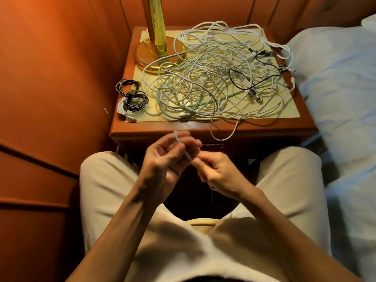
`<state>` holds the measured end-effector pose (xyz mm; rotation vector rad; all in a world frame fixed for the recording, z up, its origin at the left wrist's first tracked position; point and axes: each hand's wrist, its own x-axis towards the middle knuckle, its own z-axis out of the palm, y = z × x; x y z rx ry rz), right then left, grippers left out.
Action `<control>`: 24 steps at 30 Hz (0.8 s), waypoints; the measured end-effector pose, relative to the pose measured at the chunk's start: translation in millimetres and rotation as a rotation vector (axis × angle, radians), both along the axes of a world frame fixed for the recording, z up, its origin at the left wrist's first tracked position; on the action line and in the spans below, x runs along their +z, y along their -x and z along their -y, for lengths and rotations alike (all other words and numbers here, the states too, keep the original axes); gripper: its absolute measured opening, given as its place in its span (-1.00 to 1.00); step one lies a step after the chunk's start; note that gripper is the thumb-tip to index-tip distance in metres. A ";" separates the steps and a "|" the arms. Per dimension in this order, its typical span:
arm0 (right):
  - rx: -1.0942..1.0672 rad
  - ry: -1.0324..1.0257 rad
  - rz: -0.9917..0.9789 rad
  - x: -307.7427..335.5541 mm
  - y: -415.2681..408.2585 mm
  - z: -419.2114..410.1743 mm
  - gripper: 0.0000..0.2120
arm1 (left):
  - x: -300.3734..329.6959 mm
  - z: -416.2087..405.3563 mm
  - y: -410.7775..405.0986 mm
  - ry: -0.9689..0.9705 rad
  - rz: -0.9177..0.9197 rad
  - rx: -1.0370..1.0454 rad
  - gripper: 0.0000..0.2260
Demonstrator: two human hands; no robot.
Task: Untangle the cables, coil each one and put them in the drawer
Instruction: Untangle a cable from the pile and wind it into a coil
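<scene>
— Looking at mid-frame: what is being held?
— A pale cable end (184, 147) is pinched by the left hand (166, 157) and the right hand (213, 169), likely for coiling.
— And the rest?
— The tangle (215, 78) is left on the nightstand (264, 127); coiled cables (132, 98) are parked at its left edge.

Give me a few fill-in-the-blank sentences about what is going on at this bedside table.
1. The tangled cables lie on the ____.
2. Both hands hold a short ____ cable.
3. The coiled cables sit by the table's ____ edge.
4. The lamp base is ____ in colour.

Missing words: nightstand; white; left; gold
</scene>
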<state>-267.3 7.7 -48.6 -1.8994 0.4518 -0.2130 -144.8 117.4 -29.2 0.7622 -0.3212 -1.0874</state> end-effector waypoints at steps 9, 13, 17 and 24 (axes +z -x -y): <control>0.127 -0.310 -0.092 38.8 16.9 -21.1 -0.84 | -8.5 -4.5 -23.8 -0.214 0.489 0.432 -0.84; -0.129 -0.314 -0.024 51.3 23.6 -9.2 -0.81 | -12.7 -11.6 -19.5 -0.306 0.618 0.189 -0.80; -0.249 -0.175 0.045 51.9 18.7 0.6 -0.77 | -14.3 -8.7 -1.6 -0.276 0.631 -0.119 -0.83; -0.253 -0.081 0.057 50.4 16.8 8.4 -0.76 | -14.9 -10.2 11.5 -0.295 0.618 -0.310 -0.79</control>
